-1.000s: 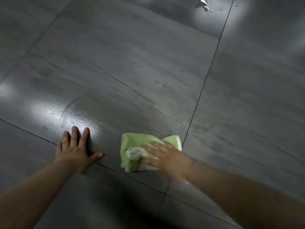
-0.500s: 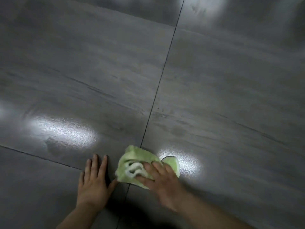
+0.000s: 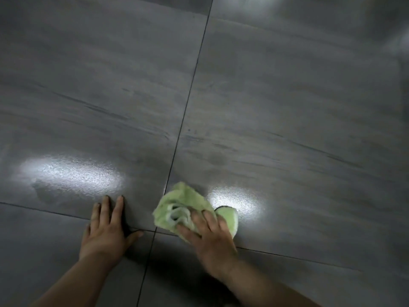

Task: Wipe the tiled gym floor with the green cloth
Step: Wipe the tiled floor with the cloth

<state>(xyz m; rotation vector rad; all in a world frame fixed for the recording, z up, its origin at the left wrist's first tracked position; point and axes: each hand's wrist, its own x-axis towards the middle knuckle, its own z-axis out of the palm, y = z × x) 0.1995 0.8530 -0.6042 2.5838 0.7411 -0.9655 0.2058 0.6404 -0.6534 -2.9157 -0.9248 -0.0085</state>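
Note:
A crumpled green cloth (image 3: 186, 204) lies on the grey tiled floor (image 3: 287, 107), just right of a grout line and close to where four tiles meet. My right hand (image 3: 210, 240) presses down on the cloth's near right part, fingers spread over it and covering some of it. My left hand (image 3: 106, 231) rests flat on the floor to the left of the cloth, palm down, fingers apart, holding nothing.
Large glossy grey tiles with dark grout lines (image 3: 190, 96) fill the view. Two bright light reflections (image 3: 73, 173) shine on the floor, one left of the hands, one just right of the cloth. A faint damp smear (image 3: 42, 189) shows at the left.
The view has swung so the grout crossing sits under my hands. The cloth and my right hand have shifted right across the vertical grout line; my left hand stays flat beside them.

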